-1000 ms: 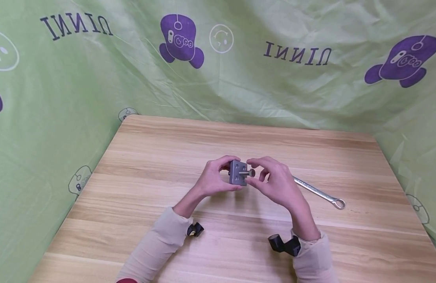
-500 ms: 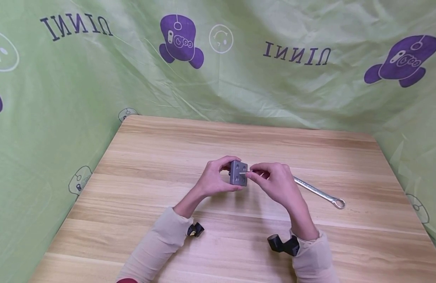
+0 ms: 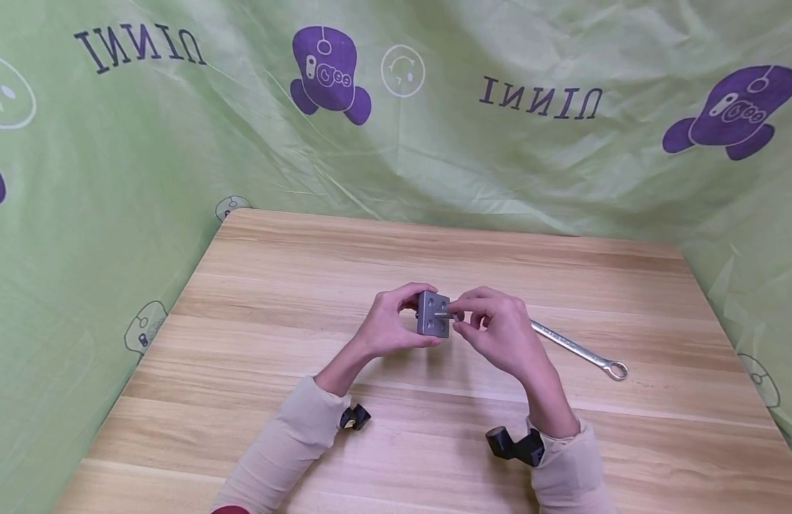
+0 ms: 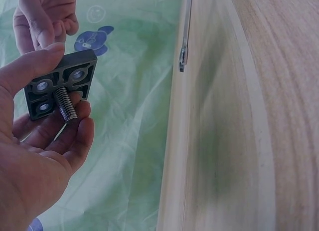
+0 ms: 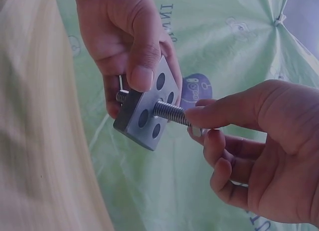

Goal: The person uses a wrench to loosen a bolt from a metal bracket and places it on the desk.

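Note:
A square grey metal plate [image 3: 425,325] with several round holes stays raised over the table, gripped at its edges by the left hand [image 3: 388,327]. Through its middle runs a threaded bolt [image 5: 170,113]; the threaded end comes out on the back, toward the left palm, as the left wrist view shows. On the other side, the right hand [image 3: 503,327] pinches the bolt's head between thumb and finger. That hand's other fingers curl loosely below the head in the right wrist view. Part of the bolt's head is hidden by the fingertips.
A silver combination wrench [image 3: 578,350] lies on the wooden table [image 3: 293,278], right of the right hand; its near end is a ring. Green printed cloth [image 3: 434,171] hangs around the table. A black camera mount [image 3: 515,446] sits at the right wrist.
The right fingers went from spread around the bolt's head to closed over it, then shifted so part of the head shows again. The left hand and the plate have stayed in place.

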`<state>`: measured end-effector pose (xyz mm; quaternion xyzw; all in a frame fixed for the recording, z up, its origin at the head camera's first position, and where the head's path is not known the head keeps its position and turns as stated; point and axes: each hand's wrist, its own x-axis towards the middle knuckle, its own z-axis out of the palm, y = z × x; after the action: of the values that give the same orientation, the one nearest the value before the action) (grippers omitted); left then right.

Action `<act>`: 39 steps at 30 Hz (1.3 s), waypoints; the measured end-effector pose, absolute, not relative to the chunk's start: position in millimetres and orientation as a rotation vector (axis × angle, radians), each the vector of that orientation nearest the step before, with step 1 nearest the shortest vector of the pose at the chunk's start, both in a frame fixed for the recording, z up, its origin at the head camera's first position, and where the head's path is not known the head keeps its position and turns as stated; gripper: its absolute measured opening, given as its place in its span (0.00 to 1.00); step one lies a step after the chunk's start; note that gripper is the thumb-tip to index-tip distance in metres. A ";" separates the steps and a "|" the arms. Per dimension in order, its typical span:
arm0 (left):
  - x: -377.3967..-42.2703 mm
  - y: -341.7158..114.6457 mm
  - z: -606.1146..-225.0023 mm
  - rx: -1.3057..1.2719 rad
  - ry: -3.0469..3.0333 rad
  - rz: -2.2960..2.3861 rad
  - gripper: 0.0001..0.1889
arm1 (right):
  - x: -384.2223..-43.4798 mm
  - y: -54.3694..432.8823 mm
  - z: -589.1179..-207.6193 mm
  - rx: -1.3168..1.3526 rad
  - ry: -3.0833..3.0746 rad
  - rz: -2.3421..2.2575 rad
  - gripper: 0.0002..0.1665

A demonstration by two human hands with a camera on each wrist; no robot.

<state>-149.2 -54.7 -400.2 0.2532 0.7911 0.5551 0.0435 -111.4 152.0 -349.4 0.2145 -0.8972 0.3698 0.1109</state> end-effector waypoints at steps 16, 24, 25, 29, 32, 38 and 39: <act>-149.6 -53.9 -402.1 0.779 2.413 1.724 0.37 | -111.7 153.3 -345.6 0.524 -2.766 1.129 0.23; -149.8 -53.9 -402.0 0.792 2.418 1.730 0.38 | -113.3 153.2 -345.2 0.331 -2.919 1.099 0.15; -149.8 -54.0 -402.0 0.791 2.418 1.729 0.38 | -113.3 153.0 -345.1 0.334 -2.922 1.095 0.14; -149.4 -54.1 -402.0 0.787 2.416 1.726 0.38 | -112.6 152.6 -345.0 0.371 -2.894 1.089 0.13; -149.4 -53.9 -402.4 0.784 2.418 1.724 0.38 | -111.8 152.9 -345.6 0.416 -2.843 1.097 0.13; -149.9 -53.9 -402.6 0.780 2.417 1.721 0.38 | -111.2 153.3 -347.3 0.519 -2.736 1.090 0.11; -149.9 -54.0 -402.4 0.781 2.415 1.720 0.38 | -111.2 153.4 -347.5 0.531 -2.724 1.089 0.11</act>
<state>-149.9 -54.0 -402.4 0.2545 0.7872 0.5605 0.0377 -111.2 153.4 -347.5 0.1776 -0.9107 0.3641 0.0802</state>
